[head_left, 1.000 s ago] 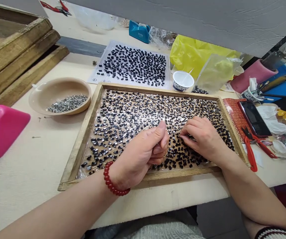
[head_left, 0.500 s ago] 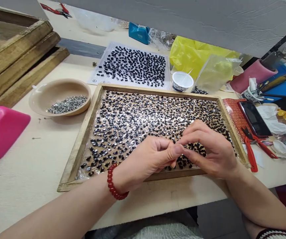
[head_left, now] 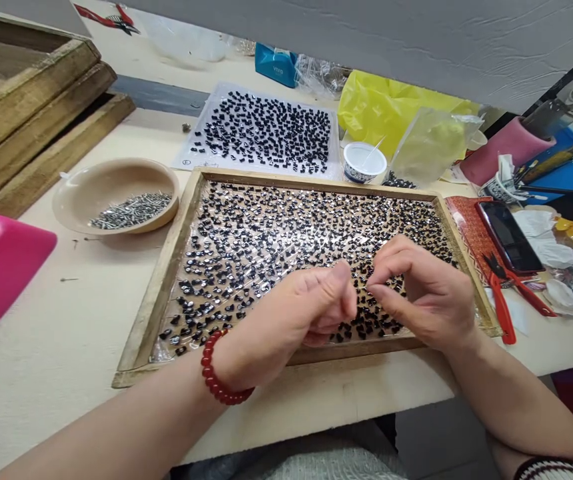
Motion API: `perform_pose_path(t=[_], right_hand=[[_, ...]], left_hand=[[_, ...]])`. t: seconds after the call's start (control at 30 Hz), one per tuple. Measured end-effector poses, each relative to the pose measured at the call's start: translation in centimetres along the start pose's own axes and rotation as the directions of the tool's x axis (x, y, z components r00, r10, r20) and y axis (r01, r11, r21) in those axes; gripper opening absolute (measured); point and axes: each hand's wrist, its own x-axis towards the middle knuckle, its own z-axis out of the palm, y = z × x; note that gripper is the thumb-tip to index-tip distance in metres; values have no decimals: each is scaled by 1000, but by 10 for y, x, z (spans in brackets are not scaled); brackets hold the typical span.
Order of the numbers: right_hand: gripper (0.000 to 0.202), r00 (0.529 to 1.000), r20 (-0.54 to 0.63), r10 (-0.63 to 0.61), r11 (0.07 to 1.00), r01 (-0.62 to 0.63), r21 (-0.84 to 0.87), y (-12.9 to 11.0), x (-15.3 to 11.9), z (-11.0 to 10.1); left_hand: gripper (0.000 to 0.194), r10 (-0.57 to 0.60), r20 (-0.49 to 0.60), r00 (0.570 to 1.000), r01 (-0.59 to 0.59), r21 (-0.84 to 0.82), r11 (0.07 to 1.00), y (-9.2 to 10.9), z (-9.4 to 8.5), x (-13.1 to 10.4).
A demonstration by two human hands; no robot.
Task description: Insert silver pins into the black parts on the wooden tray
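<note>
A wooden-framed tray (head_left: pixel 166 267) covered with small black pieces (head_left: pixel 246 247) lies in front of me. Over its front right part, my left hand (head_left: pixel 299 310), with a red bead bracelet (head_left: pixel 215 373) at the wrist, is closed with the thumb pressed on the curled fingers; anything inside is hidden. To its right, my right hand (head_left: pixel 424 293) pinches thumb and forefinger together, and what may be between the tips is too small to make out. The hands are slightly apart. A beige bowl (head_left: pixel 74 193) of metal pins (head_left: pixel 131 210) stands left of the tray.
Behind the tray lie a white sheet (head_left: pixel 206 157) with black pieces, a small cup (head_left: pixel 364 163) and a yellow bag (head_left: pixel 381 110). Red-handled pliers (head_left: pixel 504 310) and a phone (head_left: pixel 509 237) are at right. Stacked wooden frames (head_left: pixel 66 87) and a pink container (head_left: pixel 11 267) sit at left.
My hands, touching at the fingertips before, have come apart. My left hand moved slightly left and its thumb now points up; my right hand shifted slightly.
</note>
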Motion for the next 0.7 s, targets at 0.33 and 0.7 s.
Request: perform_pose_path(t=[0.33, 0.7], right_hand=[[10, 973, 231, 16, 882, 95, -461, 27, 1, 3], [12, 936, 340, 88, 776, 149, -613, 21, 4, 6]], left_hand=[[10, 106, -280, 954, -170, -216, 961, 15, 0, -2], [33, 178, -208, 962, -201, -94, 975, 7, -4, 0]])
